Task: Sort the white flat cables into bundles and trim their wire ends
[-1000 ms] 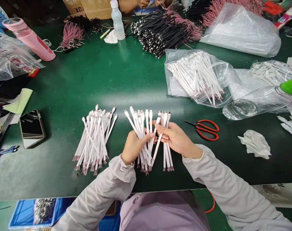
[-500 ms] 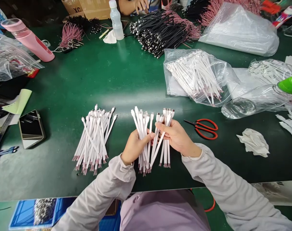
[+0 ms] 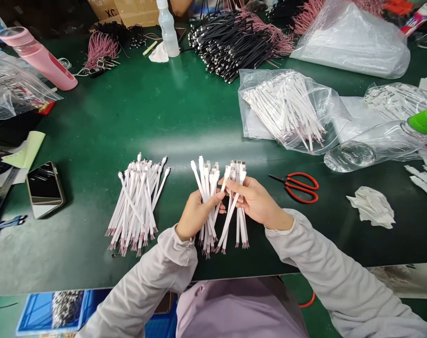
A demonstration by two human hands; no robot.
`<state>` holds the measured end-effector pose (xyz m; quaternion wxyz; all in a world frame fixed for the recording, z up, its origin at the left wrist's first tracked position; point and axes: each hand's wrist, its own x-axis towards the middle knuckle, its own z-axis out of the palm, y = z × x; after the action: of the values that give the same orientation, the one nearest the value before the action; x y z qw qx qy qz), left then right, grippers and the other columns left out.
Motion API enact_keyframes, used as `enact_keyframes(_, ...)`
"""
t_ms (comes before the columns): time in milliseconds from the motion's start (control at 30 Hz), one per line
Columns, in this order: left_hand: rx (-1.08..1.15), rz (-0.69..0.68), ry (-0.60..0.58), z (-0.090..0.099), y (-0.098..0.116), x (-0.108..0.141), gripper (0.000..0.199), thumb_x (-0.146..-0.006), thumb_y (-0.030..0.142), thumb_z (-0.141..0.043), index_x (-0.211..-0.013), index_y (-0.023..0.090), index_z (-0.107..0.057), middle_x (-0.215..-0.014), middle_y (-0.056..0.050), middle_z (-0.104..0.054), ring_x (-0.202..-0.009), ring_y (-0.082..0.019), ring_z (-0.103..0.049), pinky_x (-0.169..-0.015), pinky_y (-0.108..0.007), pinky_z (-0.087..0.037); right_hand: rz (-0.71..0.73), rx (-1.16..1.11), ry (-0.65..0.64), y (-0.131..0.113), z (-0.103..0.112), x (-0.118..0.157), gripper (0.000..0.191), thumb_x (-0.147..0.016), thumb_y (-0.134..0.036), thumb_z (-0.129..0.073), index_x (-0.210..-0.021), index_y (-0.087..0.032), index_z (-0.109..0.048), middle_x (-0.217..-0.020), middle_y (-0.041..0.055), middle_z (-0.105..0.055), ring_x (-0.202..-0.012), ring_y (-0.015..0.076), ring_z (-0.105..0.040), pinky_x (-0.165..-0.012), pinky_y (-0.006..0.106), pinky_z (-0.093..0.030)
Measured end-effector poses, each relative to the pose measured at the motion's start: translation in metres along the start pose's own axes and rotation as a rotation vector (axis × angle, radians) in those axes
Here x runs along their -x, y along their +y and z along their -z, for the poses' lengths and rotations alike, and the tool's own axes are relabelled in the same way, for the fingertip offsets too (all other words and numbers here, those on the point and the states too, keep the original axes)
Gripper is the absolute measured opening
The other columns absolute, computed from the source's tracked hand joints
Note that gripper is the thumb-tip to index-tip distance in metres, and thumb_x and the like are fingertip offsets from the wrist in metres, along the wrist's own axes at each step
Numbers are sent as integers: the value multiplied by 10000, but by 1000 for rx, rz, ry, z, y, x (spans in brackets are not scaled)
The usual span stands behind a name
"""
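My left hand (image 3: 199,214) and my right hand (image 3: 255,202) meet over the green table, both gripping a bunch of short white cables (image 3: 206,183) with pink frayed ends hanging down. The fingers of my right hand reach across the cables and almost touch my left hand. A second, looser pile of the same white cables (image 3: 135,206) lies on the table just left of my hands, not touched by either.
Red-handled scissors (image 3: 299,188) lie right of my hands, near a crumpled white cloth (image 3: 371,206). Beyond are a bag of white cables (image 3: 287,110), a heap of black cables (image 3: 230,47), and a clear bottle (image 3: 371,145). A phone (image 3: 45,190) lies left. A co-worker's arm (image 3: 180,4) shows far off.
My hands have drawn the cables into a narrower bunch, and the right-hand group has shifted left toward the left-hand group. The loose pile has not moved.
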<state>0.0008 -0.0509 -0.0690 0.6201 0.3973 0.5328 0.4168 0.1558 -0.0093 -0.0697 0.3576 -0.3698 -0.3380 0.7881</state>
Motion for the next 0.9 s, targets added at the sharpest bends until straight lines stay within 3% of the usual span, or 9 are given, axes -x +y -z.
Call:
enact_keyframes(133, 108, 18, -33, 3, 2, 0, 395, -788, 454, -689, -1018, 134, -707, -725, -10, -629, -685, -138, -623, -714, -286, -557, 127, 11, 100, 2, 3, -1, 263, -765, -415, -741, -799, -179, -628, -724, -21, -536, -628, 89, -485, -592, 237, -425)
enact_keyframes(233, 129, 49, -28, 4, 5, 1, 408, -751, 435, -732, -1019, 127, -718, -753, -21, -645, -697, -140, -631, -701, -278, -560, 168, -47, 138, 1, 3, -1, 270, -780, -423, -727, -773, -185, -600, -741, -12, -568, -699, 112, -533, -701, 269, -457)
enact_keyframes(300, 132, 62, -7, 4, 7, 1, 403, -736, 414, -753, -1011, 123, -715, -746, -21, -660, -677, -136, -635, -681, -266, -550, 113, -117, 112, 0, 3, -2, 263, -763, -396, -749, -803, -190, -591, -625, -46, -494, -597, 91, -478, -627, 251, -440)
enact_keyframes(467, 219, 128, -36, 2, 9, 0, 347, -669, 369, -813, -860, 117, -671, -647, -1, -656, -575, -120, -612, -626, -261, -518, -13, -130, -6, -3, 2, -2, 250, -751, -337, -768, -856, -166, -620, -468, -117, -268, -426, 38, -199, -421, 191, -241)
enact_keyframes(633, 182, 93, -104, 1, 6, 0, 298, -712, 372, -777, -802, 123, -639, -658, -18, -664, -617, -133, -617, -643, -256, -483, 30, -63, 66, -1, 0, -1, 289, -713, -340, -797, -713, -165, -567, -447, -117, -282, -397, 22, -205, -393, 192, -192)
enact_keyframes(900, -113, -68, -5, 2, 2, -1, 261, -791, 391, -691, -739, 141, -640, -638, 25, -548, -621, -109, -487, -664, -248, -410, 156, 85, 210, 3, 0, -1, 329, -680, -368, -814, -676, -169, -552, -512, -90, -334, -427, 33, -266, -406, 214, -215)
